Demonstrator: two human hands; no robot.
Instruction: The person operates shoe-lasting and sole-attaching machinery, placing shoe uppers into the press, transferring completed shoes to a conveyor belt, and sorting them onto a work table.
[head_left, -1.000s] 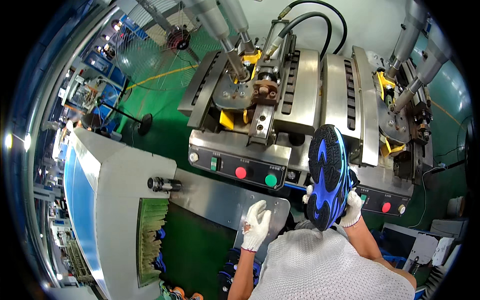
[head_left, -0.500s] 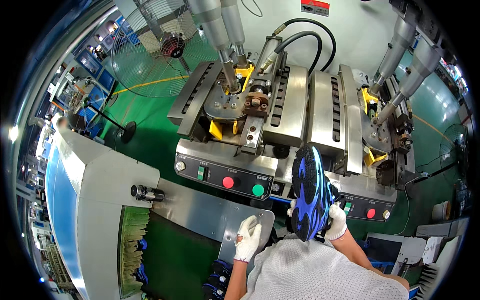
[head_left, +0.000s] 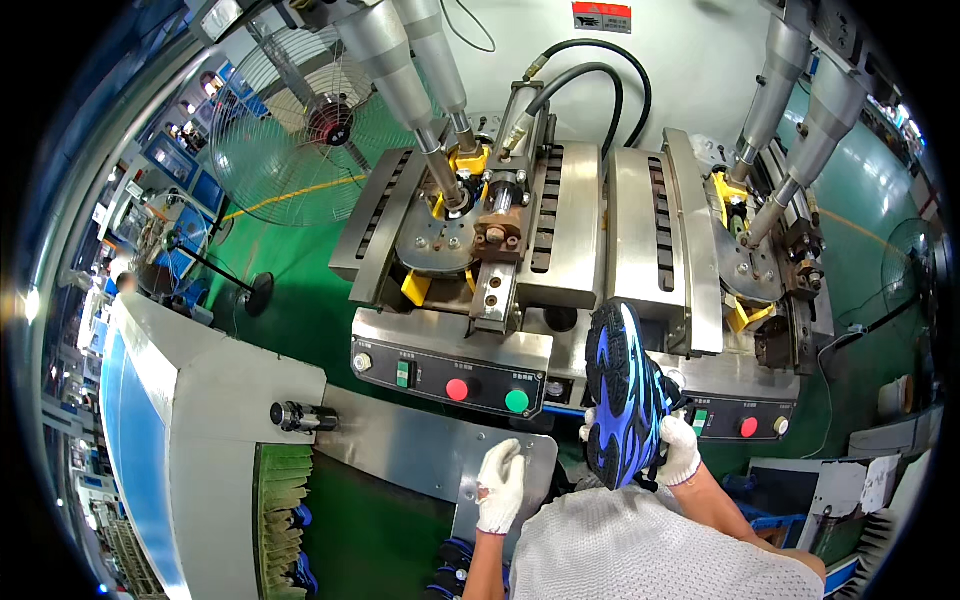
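Observation:
My right hand [head_left: 679, 450], in a white knit glove, grips a sports shoe [head_left: 622, 395] by its lower part. The shoe stands nearly on end, its black and blue sole turned toward me; its upper is mostly hidden. Some white glove fingertips also show at the shoe's left edge. My left hand [head_left: 500, 486], gloved too, holds nothing. Its fingers are stretched out over the end of a flat metal arm [head_left: 385, 437], with the thumb slightly apart; whether it touches the metal I cannot tell.
Ahead stands a two-station press with a left metal block [head_left: 565, 225] and right metal block [head_left: 648, 225]. Its control panel [head_left: 450, 385] has red and green buttons. A grey housing with green bristles [head_left: 283, 515] is at left. More shoes [head_left: 452, 570] sit low beside my left forearm.
My left hand has straightened its fingers and lifted slightly, turning more upright. The shoe stays in my right hand, almost unmoved. The whole view has shifted a little.

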